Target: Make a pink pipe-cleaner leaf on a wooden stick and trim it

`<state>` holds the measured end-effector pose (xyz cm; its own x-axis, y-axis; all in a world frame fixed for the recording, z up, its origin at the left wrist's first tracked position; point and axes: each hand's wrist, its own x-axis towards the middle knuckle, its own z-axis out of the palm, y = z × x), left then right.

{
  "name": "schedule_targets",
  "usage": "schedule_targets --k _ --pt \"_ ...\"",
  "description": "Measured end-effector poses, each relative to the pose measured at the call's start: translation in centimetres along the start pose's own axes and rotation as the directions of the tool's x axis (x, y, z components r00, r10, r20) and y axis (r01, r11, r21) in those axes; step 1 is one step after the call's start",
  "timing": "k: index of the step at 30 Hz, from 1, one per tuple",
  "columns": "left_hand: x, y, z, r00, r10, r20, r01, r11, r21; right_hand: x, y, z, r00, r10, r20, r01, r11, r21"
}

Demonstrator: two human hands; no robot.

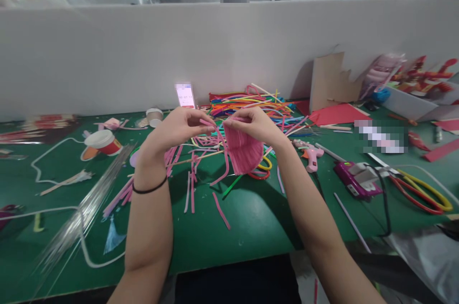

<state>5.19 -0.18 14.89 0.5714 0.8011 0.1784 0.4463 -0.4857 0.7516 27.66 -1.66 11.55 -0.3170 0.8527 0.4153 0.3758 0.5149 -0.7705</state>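
My left hand pinches a long pink pipe cleaner, whose free length curves down between the hands. In my right hand is a flat pink piece made of pipe cleaners, gripped at its upper edge and hanging above the table. The strand's top end reaches toward that upper edge; whether it is joined there I cannot tell. Below my hands lie short cut pink pieces and a green pipe cleaner.
A pile of coloured pipe cleaners lies behind my hands, near an upright phone. To the right are a pink glue gun, a purple power strip and scissors. Paper cup and thin wires are left.
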Motion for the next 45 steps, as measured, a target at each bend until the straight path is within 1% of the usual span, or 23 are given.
schedule_targets --k 4,8,13,16,20,25,31,34,37,40,45 --pt "0.3 0.2 0.5 0.998 0.035 -0.057 -0.033 0.999 0.034 0.1 -0.1 0.4 1.000 -0.005 0.026 0.004 0.999 0.048" --pt "0.5 0.2 1.0 0.993 0.059 -0.101 -0.053 0.997 0.057 0.2 -0.3 0.6 0.999 -0.009 0.031 0.008 1.000 0.012" --pt "0.8 0.3 1.5 0.991 0.060 -0.116 -0.063 0.998 -0.014 0.3 -0.1 0.7 1.000 -0.010 0.018 0.010 1.000 0.013" --pt "1.0 0.5 1.8 0.988 0.071 -0.138 -0.074 0.997 -0.017 0.4 0.2 0.7 1.000 -0.010 0.003 0.010 0.999 0.047" --pt "1.1 0.7 2.1 0.981 0.092 -0.170 -0.088 0.996 0.031 0.4 0.4 0.8 1.000 -0.005 0.000 0.005 0.995 0.102" --pt "0.9 0.9 2.2 0.973 0.113 -0.201 -0.104 0.993 0.056 0.3 0.3 0.8 1.000 0.001 -0.006 0.000 0.992 0.125" --pt "0.9 1.0 2.2 0.951 0.212 -0.224 -0.165 0.963 0.211 0.5 0.2 1.1 0.999 0.006 -0.037 -0.001 0.991 0.130" --pt "0.9 0.9 2.2 0.948 0.225 -0.224 -0.169 0.955 0.245 0.5 0.4 1.1 0.999 0.018 -0.049 -0.011 0.990 0.139" --pt "0.7 0.9 2.0 0.961 0.209 -0.178 -0.167 0.960 0.225 0.4 0.5 0.9 0.999 0.026 -0.041 -0.021 0.991 0.131" --pt "0.6 0.8 1.6 0.978 0.169 -0.122 -0.147 0.974 0.174 0.3 0.5 0.7 1.000 0.014 -0.009 -0.013 0.994 0.105" --pt "1.1 0.2 1.6 0.988 0.102 -0.113 -0.100 0.995 0.019 0.4 0.5 0.7 1.000 -0.023 -0.005 0.023 0.999 0.035"
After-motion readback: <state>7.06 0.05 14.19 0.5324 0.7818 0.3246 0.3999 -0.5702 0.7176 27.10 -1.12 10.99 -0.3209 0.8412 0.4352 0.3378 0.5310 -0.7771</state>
